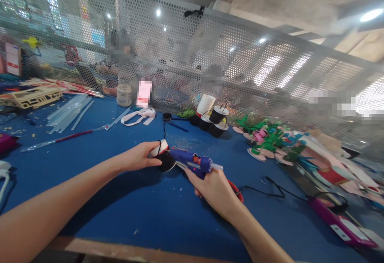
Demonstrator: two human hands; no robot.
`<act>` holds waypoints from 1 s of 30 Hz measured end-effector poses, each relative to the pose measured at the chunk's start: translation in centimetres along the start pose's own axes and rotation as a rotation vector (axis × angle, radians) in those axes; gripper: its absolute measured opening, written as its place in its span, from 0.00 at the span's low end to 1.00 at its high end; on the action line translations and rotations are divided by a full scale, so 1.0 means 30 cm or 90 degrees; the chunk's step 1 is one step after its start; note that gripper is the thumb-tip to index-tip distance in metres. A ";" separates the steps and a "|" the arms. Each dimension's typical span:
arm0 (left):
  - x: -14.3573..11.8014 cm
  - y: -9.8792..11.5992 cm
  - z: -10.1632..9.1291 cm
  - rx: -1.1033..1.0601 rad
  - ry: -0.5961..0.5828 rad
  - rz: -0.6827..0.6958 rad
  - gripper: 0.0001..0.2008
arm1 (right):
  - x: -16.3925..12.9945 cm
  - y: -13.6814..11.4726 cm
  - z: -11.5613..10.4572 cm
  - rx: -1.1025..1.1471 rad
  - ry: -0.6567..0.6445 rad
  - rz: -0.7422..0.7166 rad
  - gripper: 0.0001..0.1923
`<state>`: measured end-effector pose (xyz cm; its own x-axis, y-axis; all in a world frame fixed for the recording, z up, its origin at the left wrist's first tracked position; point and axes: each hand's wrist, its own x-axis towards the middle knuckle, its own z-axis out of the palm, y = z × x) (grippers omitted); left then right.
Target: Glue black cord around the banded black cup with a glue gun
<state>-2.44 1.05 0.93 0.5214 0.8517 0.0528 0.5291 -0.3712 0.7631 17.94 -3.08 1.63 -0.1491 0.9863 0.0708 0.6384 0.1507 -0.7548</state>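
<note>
On the blue gun we make out a pale label strip whose letters are too small to read, with a small red light below it. The phone by the mesh shows a pink and red screen, and we cannot read that either; nor can we read any words on the purple power strip at the right. Our left hand has its fingers clamped on a black and white cup with a red edge: the cup lies tilted at the fingertips, thumb on the near side and forefinger on the far side. A black string runs from it across the desk. Our right hand has its fingers closed around the gun, which points left, its nozzle right by the cup; we cannot tell whether they touch. A clear glue stick juts from the gun's back, above the hand. Beyond the cup, we see more cups stacked near the mesh.
</note>
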 end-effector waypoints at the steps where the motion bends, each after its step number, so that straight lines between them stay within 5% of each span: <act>1: 0.000 0.000 0.000 0.004 0.000 0.001 0.08 | 0.000 -0.002 0.000 0.000 -0.011 0.006 0.10; 22: 0.002 -0.005 -0.003 -0.014 -0.013 -0.012 0.10 | 0.031 0.056 0.001 0.016 0.005 -0.016 0.15; 30: 0.005 -0.008 -0.002 0.025 0.001 0.002 0.07 | 0.001 0.005 0.005 -0.016 -0.018 -0.058 0.07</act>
<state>-2.53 1.30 0.80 0.5226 0.8508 0.0556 0.5530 -0.3878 0.7374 17.93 -3.04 1.42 -0.2282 0.9661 0.1205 0.6399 0.2421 -0.7293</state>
